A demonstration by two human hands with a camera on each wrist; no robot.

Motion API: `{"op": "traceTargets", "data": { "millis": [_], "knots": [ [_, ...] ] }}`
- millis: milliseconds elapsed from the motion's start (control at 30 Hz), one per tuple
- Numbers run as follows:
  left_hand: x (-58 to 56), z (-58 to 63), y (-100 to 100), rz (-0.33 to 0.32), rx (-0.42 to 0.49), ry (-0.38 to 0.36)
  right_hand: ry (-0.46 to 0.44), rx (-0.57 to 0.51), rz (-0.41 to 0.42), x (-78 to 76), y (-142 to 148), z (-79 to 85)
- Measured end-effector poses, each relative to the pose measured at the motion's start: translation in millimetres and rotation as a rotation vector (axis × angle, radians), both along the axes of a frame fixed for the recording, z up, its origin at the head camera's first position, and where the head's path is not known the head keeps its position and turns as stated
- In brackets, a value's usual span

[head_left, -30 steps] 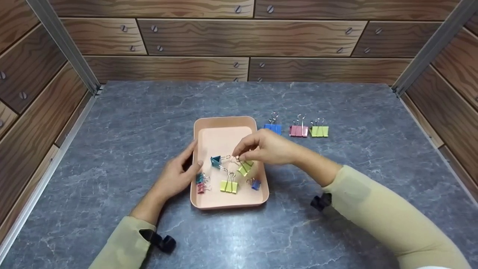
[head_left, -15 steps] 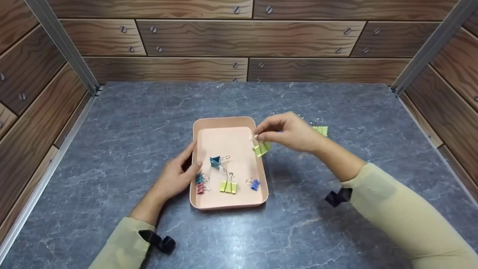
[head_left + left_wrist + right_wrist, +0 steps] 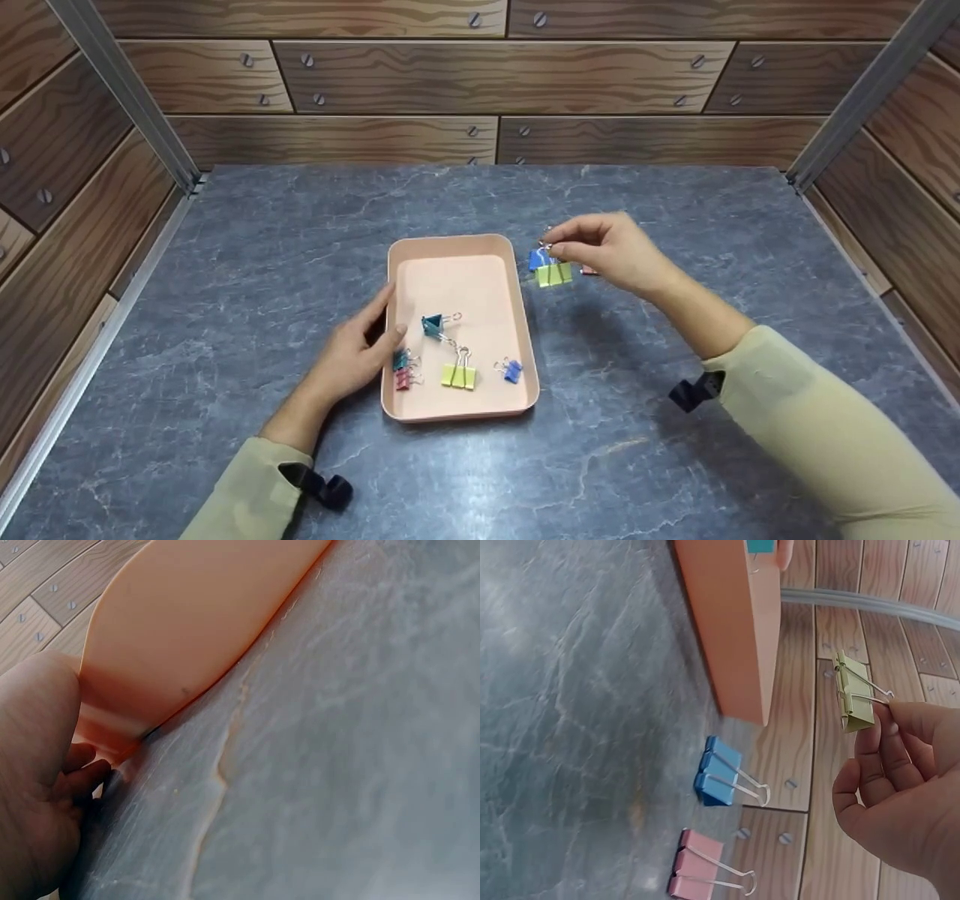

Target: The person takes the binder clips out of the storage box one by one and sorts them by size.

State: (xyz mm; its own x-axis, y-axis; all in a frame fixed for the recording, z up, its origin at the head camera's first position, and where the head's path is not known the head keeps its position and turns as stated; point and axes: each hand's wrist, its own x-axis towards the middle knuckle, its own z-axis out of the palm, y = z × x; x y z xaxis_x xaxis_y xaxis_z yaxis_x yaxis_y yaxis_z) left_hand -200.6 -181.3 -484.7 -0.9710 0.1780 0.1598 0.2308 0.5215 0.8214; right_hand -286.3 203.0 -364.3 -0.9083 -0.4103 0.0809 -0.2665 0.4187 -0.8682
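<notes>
My right hand (image 3: 622, 255) pinches a yellow-green binder clip (image 3: 553, 274) by its wire handle, with the clip's body hanging below the fingertips. The right wrist view shows that binder clip (image 3: 855, 694) raised off the table. In the head view it overlaps a blue binder clip (image 3: 537, 259) standing right of the pink tray (image 3: 465, 245). My left hand (image 3: 352, 356) grips the tray's left wall, thumb over the rim and fingers outside. Inside the tray lie a teal clip (image 3: 433, 325), a yellow-green clip (image 3: 458, 376), a small blue clip (image 3: 513, 371) and small teal and red clips (image 3: 403, 378) by the left wall.
A pink binder clip (image 3: 697, 866) stands beside the blue one on the grey marbled table (image 3: 262, 225). In the head view my right hand mostly covers it. Wood-patterned panels (image 3: 502, 75) surround the table at the back and sides.
My right hand has lifted the yellow-green clip out of the tray and carried it right and away, to near the blue clip. The left hand stays on the tray.
</notes>
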Motion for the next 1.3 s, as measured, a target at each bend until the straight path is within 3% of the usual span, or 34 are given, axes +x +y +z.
{"op": "traceTargets", "data": {
  "millis": [333, 667, 1300],
  "knots": [
    [0.6, 0.1, 0, 0.001, -0.007, 0.015, -0.048, -0.042, -0.061, -6.9, 7, -14.5],
    [-0.1, -0.3, -1, -0.004, -0.013, -0.007, -0.064, -0.017, -0.082, -11.7, 8, -27.1],
    [-0.4, -0.6, -1, -0.001, -0.02, -0.001, -0.131, -0.022, -0.073, -17.7, 12, -49.5]
  ]
}}
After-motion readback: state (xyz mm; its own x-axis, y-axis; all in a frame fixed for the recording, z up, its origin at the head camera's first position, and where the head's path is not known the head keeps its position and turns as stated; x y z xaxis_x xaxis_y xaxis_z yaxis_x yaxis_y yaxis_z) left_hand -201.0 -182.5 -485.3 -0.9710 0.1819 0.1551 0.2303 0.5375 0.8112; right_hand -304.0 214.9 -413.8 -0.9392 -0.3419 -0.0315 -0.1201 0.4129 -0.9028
